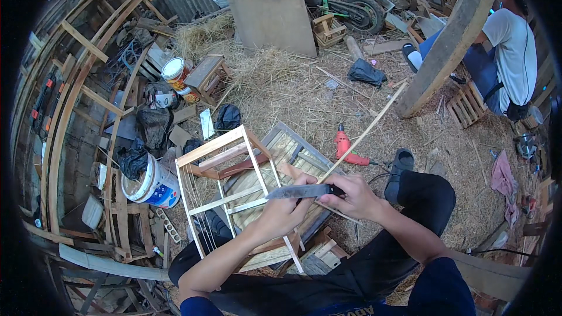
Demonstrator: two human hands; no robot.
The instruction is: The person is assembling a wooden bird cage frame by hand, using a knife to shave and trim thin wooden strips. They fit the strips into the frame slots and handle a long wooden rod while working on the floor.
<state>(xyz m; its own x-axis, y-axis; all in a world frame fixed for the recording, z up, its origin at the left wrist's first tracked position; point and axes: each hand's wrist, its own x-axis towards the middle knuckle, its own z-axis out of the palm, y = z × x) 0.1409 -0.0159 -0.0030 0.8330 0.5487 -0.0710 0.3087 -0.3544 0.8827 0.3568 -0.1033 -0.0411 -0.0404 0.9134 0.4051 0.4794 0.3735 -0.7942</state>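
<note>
My right hand (350,194) is closed round the dark handle of a knife (297,191), whose broad grey blade points left. The blade lies across my left hand (282,215), which is curled shut at the lower end of a long thin wooden strip (369,127). That strip slants up and to the right, passing beside my right fingers; its lower end is partly hidden by the hands and the blade. A small frame of pale wooden slats (219,202) stands tilted at my left forearm, between my legs. Behind the hands lies a wooden panel with a grey border (282,134).
A red power drill (345,147) lies on the straw-covered ground by my foot. On the left stand a white bucket (157,182), a paint pail (175,73) and a wooden stool (206,76). A leaning post (451,41) rises before a seated person (510,47). A motorbike (345,3) stands behind.
</note>
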